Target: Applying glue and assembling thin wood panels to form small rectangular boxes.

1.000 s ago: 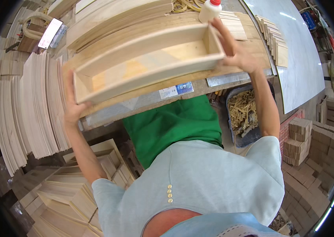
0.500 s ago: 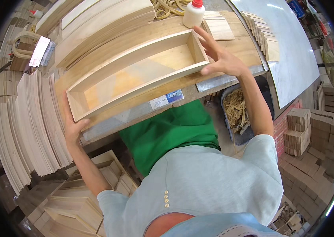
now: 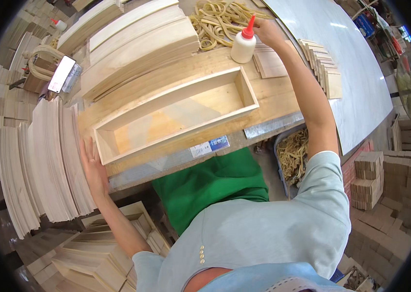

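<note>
A long, shallow wooden frame (image 3: 178, 127) rests on the wooden board (image 3: 278, 100) in front of me; the board's surface shows through its middle. My left hand (image 3: 93, 168) lies against the frame's left end, fingers stretched out and apart. My right arm reaches past the frame's right end. At the far side, my right hand (image 3: 269, 33) is beside the red nozzle of a white glue bottle (image 3: 243, 47) and the heap of yellowish rubber bands (image 3: 217, 22). Its fingertips are partly hidden, so I cannot see whether they hold anything.
Stacks of thin wooden strips (image 3: 140, 53) stand behind the frame, with tall sheet stacks (image 3: 52, 160) at left. Small wooden panels (image 3: 269, 63) lie near the bottle. A phone (image 3: 62, 74) stands far left. Below the board's right edge sits a bin of bands (image 3: 293, 155).
My right hand has left the frame's right end and moved farther back, past the glue bottle. My left hand has loosened from its grip and lies flatter at the left end.
</note>
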### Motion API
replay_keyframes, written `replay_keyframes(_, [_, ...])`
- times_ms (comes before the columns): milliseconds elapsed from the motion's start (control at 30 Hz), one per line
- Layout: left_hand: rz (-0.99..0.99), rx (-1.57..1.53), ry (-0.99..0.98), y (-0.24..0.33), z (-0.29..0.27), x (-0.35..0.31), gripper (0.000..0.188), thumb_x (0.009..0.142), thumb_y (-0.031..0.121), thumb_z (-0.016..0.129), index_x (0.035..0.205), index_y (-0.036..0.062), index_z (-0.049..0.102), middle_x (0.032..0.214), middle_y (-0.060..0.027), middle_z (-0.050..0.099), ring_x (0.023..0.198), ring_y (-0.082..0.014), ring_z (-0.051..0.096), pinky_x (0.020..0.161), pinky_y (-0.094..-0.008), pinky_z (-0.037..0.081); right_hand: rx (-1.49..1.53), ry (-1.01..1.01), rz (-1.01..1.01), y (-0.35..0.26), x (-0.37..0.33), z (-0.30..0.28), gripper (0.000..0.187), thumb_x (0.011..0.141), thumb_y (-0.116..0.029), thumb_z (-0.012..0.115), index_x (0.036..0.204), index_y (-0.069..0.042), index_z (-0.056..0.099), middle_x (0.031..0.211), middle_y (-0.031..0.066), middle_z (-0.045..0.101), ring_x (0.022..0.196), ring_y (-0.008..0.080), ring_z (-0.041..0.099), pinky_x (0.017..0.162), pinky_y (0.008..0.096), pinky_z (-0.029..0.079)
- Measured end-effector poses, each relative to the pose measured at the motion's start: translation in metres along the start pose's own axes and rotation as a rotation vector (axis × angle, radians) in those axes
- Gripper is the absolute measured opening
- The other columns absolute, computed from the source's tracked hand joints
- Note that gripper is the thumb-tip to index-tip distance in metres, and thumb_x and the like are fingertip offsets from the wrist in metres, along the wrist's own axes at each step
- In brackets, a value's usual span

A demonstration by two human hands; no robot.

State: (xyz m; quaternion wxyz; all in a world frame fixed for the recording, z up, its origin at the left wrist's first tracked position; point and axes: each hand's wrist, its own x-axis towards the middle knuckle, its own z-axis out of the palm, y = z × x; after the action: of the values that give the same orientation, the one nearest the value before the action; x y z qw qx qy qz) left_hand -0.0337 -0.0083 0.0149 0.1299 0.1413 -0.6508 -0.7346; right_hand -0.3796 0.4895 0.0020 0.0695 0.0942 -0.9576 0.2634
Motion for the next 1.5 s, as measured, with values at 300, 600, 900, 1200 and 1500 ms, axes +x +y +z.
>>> replay_keyframes(300, [0.028,0.093,0.153,0.007,-0.026,-0.058,0.05,0.1,0.012,0.045,0.144,-0.0001,0.027,0.145,-0.0208,0.035,0.133,-0.0323,0.039,0.11,-0.0405,0.035,-0.217,-0.056,-0.128,0.041,0.06,0.032,0.022,0.079,-0.023,0.063,0.088,-0.004,0.069,0.088,0.0205,0.067,0.082,0.0363,0.065,0.072,0.0429,0.051])
replay_keyframes(600, [-0.01,0.063,0.248,0.0,-0.028,-0.065,0.047,0.097,0.009,0.048,0.14,-0.0015,0.034,0.138,-0.0179,0.045,0.126,-0.0283,0.047,0.104,-0.039,0.041,0.098,-0.577,-0.382,0.014,0.072,0.045,0.026,0.079,-0.009,0.064,0.103,-0.001,0.07,0.085,0.0097,0.068,0.081,0.0211,0.063,0.076,0.033,0.049])
replay_keyframes(900, [-0.037,0.078,0.291,-0.006,-0.041,-0.074,0.041,0.097,0.008,0.049,0.135,-0.0027,0.041,0.134,-0.0165,0.048,0.122,-0.0268,0.051,0.101,-0.0378,0.043,0.126,-0.188,-0.051,0.012,0.07,0.019,0.031,0.073,-0.017,0.066,0.1,-0.001,0.07,0.074,0.0105,0.067,0.07,0.0189,0.063,0.066,0.0319,0.049])
replay_keyframes(1200, [0.132,0.156,0.322,0.018,-0.025,-0.068,0.034,0.095,0.007,0.053,0.127,-0.0033,0.05,0.124,-0.0152,0.056,0.115,-0.0233,0.055,0.099,-0.0364,0.045,0.304,0.047,-0.023,-0.012,0.072,-0.042,0.029,0.086,-0.014,0.058,0.109,0.003,0.063,0.086,0.009,0.067,0.074,0.0142,0.065,0.067,0.0269,0.052])
replay_keyframes(1500, [0.368,0.257,-0.067,0.075,0.099,-0.044,0.046,0.085,-0.001,0.061,0.13,0.0007,0.051,0.129,-0.012,0.055,0.117,-0.0208,0.054,0.097,-0.0342,0.044,0.195,0.252,-0.472,-0.129,-0.015,-0.146,0.021,0.086,-0.013,0.056,0.102,-0.001,0.066,0.068,0.0033,0.062,0.053,0.0091,0.054,0.053,0.025,0.045])
